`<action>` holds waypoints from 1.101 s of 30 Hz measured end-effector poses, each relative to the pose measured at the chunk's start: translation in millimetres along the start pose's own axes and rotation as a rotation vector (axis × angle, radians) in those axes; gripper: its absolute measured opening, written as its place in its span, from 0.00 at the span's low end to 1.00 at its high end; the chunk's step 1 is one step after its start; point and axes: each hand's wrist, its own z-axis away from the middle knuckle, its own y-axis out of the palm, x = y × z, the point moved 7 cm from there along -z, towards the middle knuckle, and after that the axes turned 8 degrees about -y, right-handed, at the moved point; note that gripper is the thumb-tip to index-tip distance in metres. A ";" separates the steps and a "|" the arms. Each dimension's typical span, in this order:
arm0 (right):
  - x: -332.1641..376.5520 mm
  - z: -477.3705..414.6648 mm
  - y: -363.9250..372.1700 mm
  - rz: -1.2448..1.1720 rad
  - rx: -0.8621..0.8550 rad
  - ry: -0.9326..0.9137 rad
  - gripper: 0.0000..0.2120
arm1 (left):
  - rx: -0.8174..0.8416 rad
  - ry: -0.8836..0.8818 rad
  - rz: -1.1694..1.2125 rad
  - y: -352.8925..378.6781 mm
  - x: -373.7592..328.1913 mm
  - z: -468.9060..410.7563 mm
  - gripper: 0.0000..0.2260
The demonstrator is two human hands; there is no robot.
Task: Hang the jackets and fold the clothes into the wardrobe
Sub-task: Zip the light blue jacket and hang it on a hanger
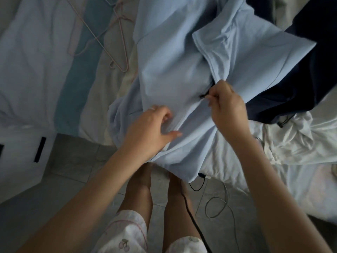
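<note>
Looking down from the head camera, I see the light blue jacket (173, 79) spread across the bed (36, 61). Its lower end spills over the bed's near edge, just in front of the person's bare legs. One loose flap of it is folded back toward the far right, lying over a navy garment (300, 79).

The right hand (226, 106) sits at the middle of the jacket's front, fingers curled tight — they pinch a small dark pull (203, 96) where the two front panels meet. A seam line runs from there down toward the near edge.

The left hand (151, 128) rests on the cloth lower down and to the left, close to the bed's near edge. Its thumb is stretched out to the right and its fingers are bent onto the fabric. It is blurred, so I cannot tell whether it has caught a fold or only presses.

Pink wire hangers (120, 42) lie in a loose tangle on the striped sheet toward the far left of the bed, apart from the jacket. A crumpled white garment (291, 143) sits at the right side, touching the navy one.

On the tiled floor (73, 161) below, a black cable (193, 212) trails past the legs, and a grey cable (217, 207) loops just beside it.
</note>
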 end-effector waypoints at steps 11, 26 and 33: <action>35.8 28.5 -17.9 0.118 -0.019 -0.225 0.09 | -0.294 0.088 0.095 -9.3 -32.6 -14.2 0.09; -30.8 -1.8 -35.2 -0.047 0.113 0.043 0.06 | -0.066 0.244 0.058 8.8 -48.7 2.3 0.05; -20.2 -8.7 1.7 -0.286 0.076 0.527 0.38 | 0.162 0.260 0.011 18.0 -30.5 33.2 0.08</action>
